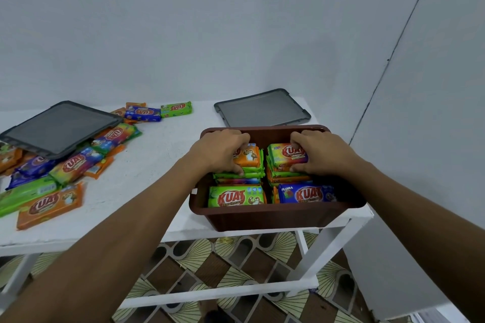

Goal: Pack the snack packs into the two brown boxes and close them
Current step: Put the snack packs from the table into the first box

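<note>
White bench [162, 155] against plain wall. Box [262, 217] at 3 o'clock end, open, near full: four stacks of packs [236, 198] inside. Left hand [223, 151]: fingers curled round 10 o'clock stack, orange on top. Right hand [324, 156]: fingers gripping 2 o'clock stack, green on top. Looks like seating last layers. Lid [262, 110] at 12 o'clock of box, not on. Pile [52, 202] of loose packs at 9 o'clock, second lid [57, 128] lying on it. Second box not in view. Left: close this one, fill and close other.
</note>
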Demonstrator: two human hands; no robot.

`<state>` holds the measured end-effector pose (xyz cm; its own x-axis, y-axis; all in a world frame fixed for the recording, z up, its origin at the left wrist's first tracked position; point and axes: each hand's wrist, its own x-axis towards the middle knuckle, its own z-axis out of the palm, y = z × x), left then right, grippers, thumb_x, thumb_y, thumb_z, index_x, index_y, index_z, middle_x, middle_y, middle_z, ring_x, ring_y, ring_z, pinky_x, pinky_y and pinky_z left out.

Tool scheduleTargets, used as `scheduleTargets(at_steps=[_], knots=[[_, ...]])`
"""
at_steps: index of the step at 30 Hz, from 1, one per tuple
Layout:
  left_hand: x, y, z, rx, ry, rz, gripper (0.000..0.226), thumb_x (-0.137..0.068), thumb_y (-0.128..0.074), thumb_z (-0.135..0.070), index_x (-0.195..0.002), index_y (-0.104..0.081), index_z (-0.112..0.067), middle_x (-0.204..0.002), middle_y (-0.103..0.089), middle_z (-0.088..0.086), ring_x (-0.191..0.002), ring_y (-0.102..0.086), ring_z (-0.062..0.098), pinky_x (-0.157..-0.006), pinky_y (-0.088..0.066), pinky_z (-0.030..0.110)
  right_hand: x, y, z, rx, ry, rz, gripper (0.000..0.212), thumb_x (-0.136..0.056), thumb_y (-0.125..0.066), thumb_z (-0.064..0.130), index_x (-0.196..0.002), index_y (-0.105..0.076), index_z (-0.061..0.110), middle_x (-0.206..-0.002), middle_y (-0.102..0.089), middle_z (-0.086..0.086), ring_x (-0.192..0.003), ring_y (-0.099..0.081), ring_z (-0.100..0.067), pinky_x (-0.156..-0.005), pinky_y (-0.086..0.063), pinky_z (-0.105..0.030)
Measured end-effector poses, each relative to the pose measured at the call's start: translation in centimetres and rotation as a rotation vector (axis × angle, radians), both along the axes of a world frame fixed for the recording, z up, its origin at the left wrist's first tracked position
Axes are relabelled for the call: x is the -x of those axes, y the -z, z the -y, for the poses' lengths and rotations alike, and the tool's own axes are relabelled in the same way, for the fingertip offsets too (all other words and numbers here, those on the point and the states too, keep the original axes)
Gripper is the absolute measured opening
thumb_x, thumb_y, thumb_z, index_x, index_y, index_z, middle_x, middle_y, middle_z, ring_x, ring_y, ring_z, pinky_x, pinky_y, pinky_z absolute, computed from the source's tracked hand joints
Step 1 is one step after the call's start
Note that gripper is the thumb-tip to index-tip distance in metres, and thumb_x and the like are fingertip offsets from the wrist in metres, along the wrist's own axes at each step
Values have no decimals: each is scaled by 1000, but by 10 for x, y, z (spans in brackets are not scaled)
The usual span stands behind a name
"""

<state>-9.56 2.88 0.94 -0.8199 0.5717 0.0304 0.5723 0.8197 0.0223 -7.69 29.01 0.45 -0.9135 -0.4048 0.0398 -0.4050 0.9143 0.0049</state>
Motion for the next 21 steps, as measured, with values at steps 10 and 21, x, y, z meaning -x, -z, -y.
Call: scheduleTargets(at_steps=[10,21], knots=[[-2,7,29,-613,-131,-195,21,-88,-62,-39,-88,-61,-18,-92,-56,-3,-88,-51,14,-74,-46,34,7,-12,7,161,-49,22,24,-86,-59,53,-100,-56,34,-103,-46,12,-94,-51,-11,-73,-41,-26],[40,31,185,-184,-575,-146,49,-92,-56,-44,-133,-49,-19,-140,-44,4,-127,-42,23,-101,-43,40,91,-29,147,281,-293,-10,13,-90,-61,38,-96,-63,27,-91,-54,9,-83,-47,-8,-71,-37,-30]])
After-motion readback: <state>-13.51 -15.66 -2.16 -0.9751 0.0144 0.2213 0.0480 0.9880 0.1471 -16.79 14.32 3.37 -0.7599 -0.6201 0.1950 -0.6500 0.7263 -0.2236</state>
